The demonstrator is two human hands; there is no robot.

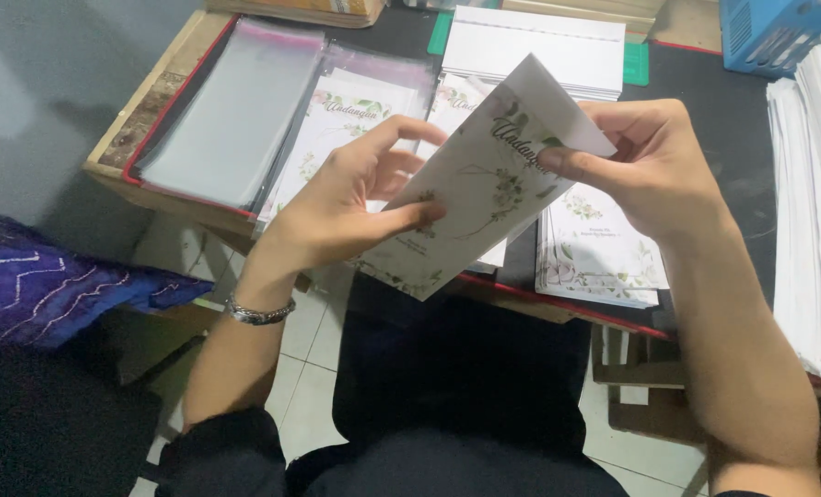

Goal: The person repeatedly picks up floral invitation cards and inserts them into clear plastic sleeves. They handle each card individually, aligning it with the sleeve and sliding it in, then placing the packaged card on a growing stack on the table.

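Both hands (pixel 355 207) — floral card (pixel 484 184) between

Single head-worn view, looking steeply down and forward from close range over the person's lap onto both hands and the near table edge (pixel 152 198); no second view.

floral card (pixel 484 184), hands (pixel 337 207) gripping, low table (pixel 152 101)

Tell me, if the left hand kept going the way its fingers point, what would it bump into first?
The left hand points right, across the card it holds. Going on, it would probably meet the right hand first, at the card's other end, though depth is hard to judge.
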